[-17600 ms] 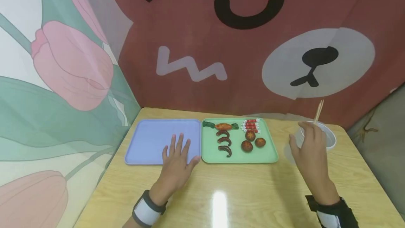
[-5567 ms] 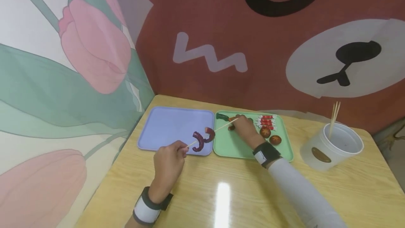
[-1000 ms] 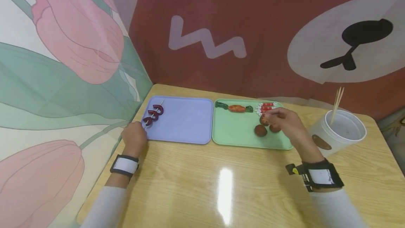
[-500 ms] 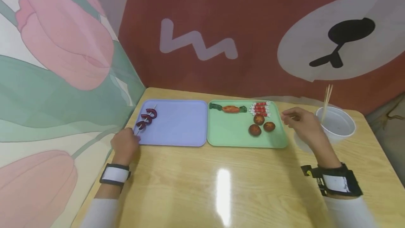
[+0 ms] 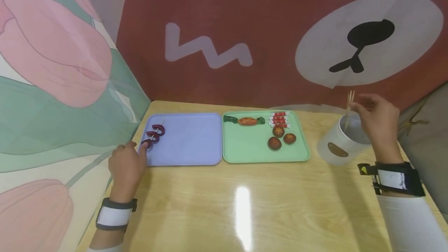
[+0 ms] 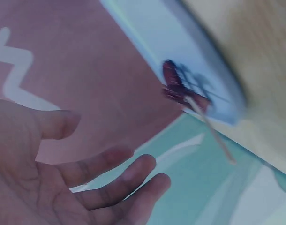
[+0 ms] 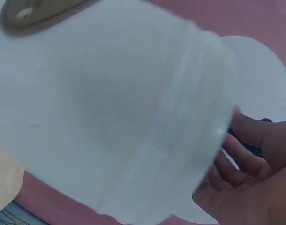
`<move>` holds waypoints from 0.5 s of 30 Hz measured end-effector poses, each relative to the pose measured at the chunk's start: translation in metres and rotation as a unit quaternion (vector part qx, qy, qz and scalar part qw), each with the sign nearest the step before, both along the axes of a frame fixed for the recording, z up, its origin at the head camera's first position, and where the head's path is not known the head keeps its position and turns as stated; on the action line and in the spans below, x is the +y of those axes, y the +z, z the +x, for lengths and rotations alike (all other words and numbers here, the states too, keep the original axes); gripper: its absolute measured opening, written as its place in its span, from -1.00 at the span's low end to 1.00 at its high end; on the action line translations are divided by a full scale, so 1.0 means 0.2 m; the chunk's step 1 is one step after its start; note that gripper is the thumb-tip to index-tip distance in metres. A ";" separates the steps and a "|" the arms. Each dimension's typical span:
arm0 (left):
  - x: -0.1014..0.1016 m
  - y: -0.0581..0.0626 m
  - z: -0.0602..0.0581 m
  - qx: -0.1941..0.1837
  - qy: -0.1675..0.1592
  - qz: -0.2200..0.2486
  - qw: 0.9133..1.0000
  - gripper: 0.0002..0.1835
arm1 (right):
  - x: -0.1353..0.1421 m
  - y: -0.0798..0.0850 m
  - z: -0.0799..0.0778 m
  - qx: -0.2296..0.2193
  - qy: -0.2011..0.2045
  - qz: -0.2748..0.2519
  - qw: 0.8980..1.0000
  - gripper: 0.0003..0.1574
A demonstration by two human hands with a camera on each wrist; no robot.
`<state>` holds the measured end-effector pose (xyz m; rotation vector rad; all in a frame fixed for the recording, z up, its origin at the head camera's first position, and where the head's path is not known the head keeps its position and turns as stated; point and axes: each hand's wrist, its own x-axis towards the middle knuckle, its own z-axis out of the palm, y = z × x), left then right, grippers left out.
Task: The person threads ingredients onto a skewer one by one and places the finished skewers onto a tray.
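In the head view, three toy octopus tentacles (image 5: 159, 130) are threaded on a thin skewer lying along the left side of the purple tray (image 5: 189, 139). My left hand (image 5: 126, 168) is beside that tray's front left corner, fingers spread and holding nothing. The left wrist view shows the skewer's bare end (image 6: 217, 138) sticking out past the tray rim, apart from the fingers. My right hand (image 5: 381, 121) reaches over the white tub (image 5: 330, 147), thumb and forefinger parted close to several wooden skewers (image 5: 350, 98) standing in it. The tub hides part of the fingers in the right wrist view.
A green tray (image 5: 241, 147) adjoins the purple one. On it are a toy carrot-like piece (image 5: 247, 121) with green ends, several red-and-white wrapped sticks (image 5: 279, 119) and three brown mushrooms (image 5: 274, 143). Printed walls (image 5: 210, 84) stand behind and left of the wooden table (image 5: 196, 209).
Since the earliest frame, the tentacles have gone from the green tray onto a skewer on the purple tray. My left hand has let it go; my right hand has moved right to the tub.
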<state>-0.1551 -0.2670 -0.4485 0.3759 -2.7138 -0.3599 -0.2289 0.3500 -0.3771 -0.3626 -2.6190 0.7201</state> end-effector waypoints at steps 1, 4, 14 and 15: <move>0.02 0.01 0.01 0.013 -0.003 0.005 1.000 -0.49 | 0.01 -0.01 -0.01 0.000 0.004 0.002 1.000 -0.31; 0.07 0.05 0.02 0.053 -0.015 0.015 0.998 -0.52 | 0.01 -0.03 -0.03 0.007 0.019 0.003 1.000 -0.34; 0.16 0.08 0.02 0.082 -0.034 0.040 0.995 -0.60 | 0.05 -0.07 -0.05 0.001 0.024 0.012 1.000 -0.33; 0.17 0.09 0.02 0.083 -0.037 0.041 0.995 -0.60 | 0.05 -0.06 -0.05 0.007 0.022 0.014 1.000 -0.34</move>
